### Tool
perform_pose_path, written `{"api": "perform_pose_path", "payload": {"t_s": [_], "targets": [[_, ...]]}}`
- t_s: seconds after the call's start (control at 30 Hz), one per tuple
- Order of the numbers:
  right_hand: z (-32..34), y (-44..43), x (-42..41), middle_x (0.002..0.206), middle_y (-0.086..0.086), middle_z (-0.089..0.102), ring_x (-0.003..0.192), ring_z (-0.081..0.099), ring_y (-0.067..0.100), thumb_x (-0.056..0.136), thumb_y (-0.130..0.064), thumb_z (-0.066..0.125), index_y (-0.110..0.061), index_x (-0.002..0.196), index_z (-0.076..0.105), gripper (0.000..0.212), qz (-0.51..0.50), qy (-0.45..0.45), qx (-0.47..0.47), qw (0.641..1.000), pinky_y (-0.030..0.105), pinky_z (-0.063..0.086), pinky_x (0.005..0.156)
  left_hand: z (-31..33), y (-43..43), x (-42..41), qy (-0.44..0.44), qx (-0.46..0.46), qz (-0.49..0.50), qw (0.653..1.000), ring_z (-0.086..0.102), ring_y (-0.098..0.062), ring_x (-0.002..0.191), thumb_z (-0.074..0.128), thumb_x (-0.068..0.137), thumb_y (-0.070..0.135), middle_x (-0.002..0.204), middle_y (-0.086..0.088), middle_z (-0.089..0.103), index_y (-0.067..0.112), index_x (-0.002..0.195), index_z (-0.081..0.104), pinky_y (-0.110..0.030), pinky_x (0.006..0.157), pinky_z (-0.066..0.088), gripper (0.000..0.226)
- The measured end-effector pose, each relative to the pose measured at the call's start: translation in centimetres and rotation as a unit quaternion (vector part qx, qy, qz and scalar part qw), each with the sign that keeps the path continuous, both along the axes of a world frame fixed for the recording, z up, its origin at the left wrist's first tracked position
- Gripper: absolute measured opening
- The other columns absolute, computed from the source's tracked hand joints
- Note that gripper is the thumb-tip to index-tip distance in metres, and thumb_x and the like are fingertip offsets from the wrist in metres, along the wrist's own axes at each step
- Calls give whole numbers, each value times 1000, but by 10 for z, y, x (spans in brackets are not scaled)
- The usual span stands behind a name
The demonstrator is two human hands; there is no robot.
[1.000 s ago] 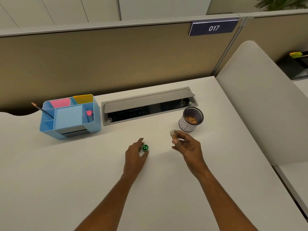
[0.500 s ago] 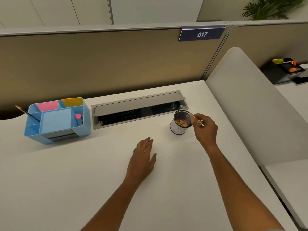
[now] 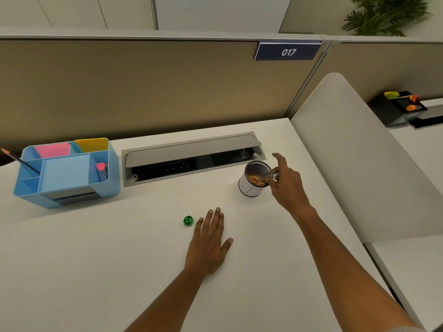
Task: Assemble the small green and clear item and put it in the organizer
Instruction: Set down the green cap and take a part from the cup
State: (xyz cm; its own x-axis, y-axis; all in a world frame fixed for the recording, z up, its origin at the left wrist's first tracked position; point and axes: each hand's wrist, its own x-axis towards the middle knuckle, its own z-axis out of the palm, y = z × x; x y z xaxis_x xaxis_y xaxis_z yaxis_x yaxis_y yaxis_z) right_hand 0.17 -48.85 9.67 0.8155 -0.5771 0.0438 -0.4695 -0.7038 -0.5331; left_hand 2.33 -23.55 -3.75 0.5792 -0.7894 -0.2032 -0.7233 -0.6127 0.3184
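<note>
Now the right hand (image 3: 286, 185) pinches the clear piece (image 3: 271, 175) at the rim of the small cup (image 3: 249, 188), tilted over the orange-brown bits inside. The green piece (image 3: 188, 220) lies just left of the left hand's fingertips (image 3: 217, 210); that left hand (image 3: 208, 245) rests flat, fingers together, on the surface (image 3: 107, 248). Both parts look light, stiff and slick: best pinched by their sides. Far left of that hand stands the blue organizer (image 3: 112, 188), path unobstructed.
</note>
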Motion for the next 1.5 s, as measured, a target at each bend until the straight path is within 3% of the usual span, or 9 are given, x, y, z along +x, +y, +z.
{"api": "perform_pose_path", "payload": {"t_s": [0.13, 0.27, 0.5, 0.77, 0.9, 1.07, 1.2, 1.3, 1.5], "targets": [[3, -4, 3, 109, 20, 73, 99, 71, 39, 95, -4, 69, -4, 122, 68, 27, 43, 9, -91, 995, 40, 55, 81, -2, 1, 0, 4, 4, -1, 1000, -18, -22, 158, 12, 104, 59, 172, -5, -19, 14, 161, -14, -43, 128, -9, 77], [6, -2, 5, 116, 20, 71, 103, 69, 35, 94, -5, 71, -7, 135, 56, 43, 50, 7, -70, 996, 43, 58, 84, -4, 1, 1, 2, 5, -2, 1000, -17, -23, 158, 11, 104, 59, 172, -5, -18, 14, 161, -14, -43, 128, -8, 78], [6, -2, 2, 111, 20, 70, 96, 69, 37, 97, -3, 67, -2, 118, 67, 22, 45, -6, -86, 995, 33, 52, 77, -3, 1, 0, 4, 2, -1, 1000, -17, -23, 158, 12, 104, 60, 172, -5, -17, 14, 162, -13, -43, 127, -9, 78], [8, -2, -7, 107, 19, 72, 89, 69, 33, 91, 4, 71, -1, 117, 69, 27, 28, -49, -63, 996, 40, 60, 80, -3, 1, 0, 9, 2, -1, 1000, -19, -22, 158, 12, 103, 60, 172, -4, -19, 14, 162, -14, -42, 127, -11, 78], [4, 0, -12, 102, 12, 72, 85, 67, 23, 89, 4, 73, -5, 125, 65, 38, 3, -67, -18, 998, 30, 58, 80, -2, 1, 0, 20, -3, 3, 1000, -18, -22, 158, 14, 104, 60, 173, -4, -17, 14, 162, -12, -42, 127, -10, 78], [-6, 1, -18, 100, 14, 76, 85, 72, 31, 87, 5, 74, -5, 105, 74, 21, -43, -101, 26, 994, 43, 63, 79, 9, -4, 0, 39, -10, 13, 999, -11, -26, 159, 24, 106, 52, 174, -8, -10, 12, 163, -5, -45, 129, -4, 76], [-10, 6, -20, 99, 6, 76, 91, 76, 26, 89, -4, 76, -11, 109, 74, 22, -149, -177, 246, 941, 32, 62, 84, 29, -7, 3, 75, -98, 58, 991, 24, -29, 156, 42, 106, 37, 168, -12, 29, 11, 161, 21, -42, 127, 21, 64], [-10, 13, -21, 98, 8, 75, 89, 75, 21, 92, 1, 72, -3, 108, 73, 17, -177, -241, 387, 872, 30, 65, 83, 42, 2, 13, 4, -188, 86, 978, 56, -32, 128, 61, 98, 26, 139, -13, 61, 10, 145, 50, -44, 104, 51, 51], [-8, 35, -21, 108, 16, 75, 95, 76, 24, 94, 4, 67, -2, 106, 73, 14, -161, -277, 541, 777, 34, 63, 91, 34, 44, 46, 44, -246, 230, 941, 51, -30, 123, 77, 85, 31, 136, -12, 58, 11, 141, 51, -43, 99, 49, 65]]}}
